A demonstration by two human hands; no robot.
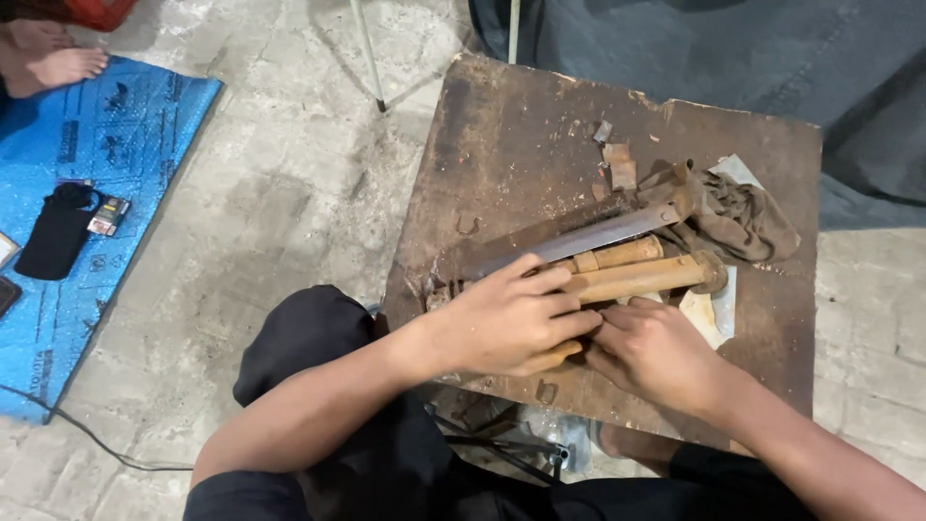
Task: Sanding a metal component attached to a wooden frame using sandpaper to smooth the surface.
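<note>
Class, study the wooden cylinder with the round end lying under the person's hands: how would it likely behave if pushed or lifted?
The wooden cylinder looks rigid, so it probably would not bend. Its round shaft and disc end suggest it may roll across the flat brown board if the left hand lets go. It looks solid, perhaps moderately heavy for its size.

Grey concrete floor, blue mat at left.
</note>
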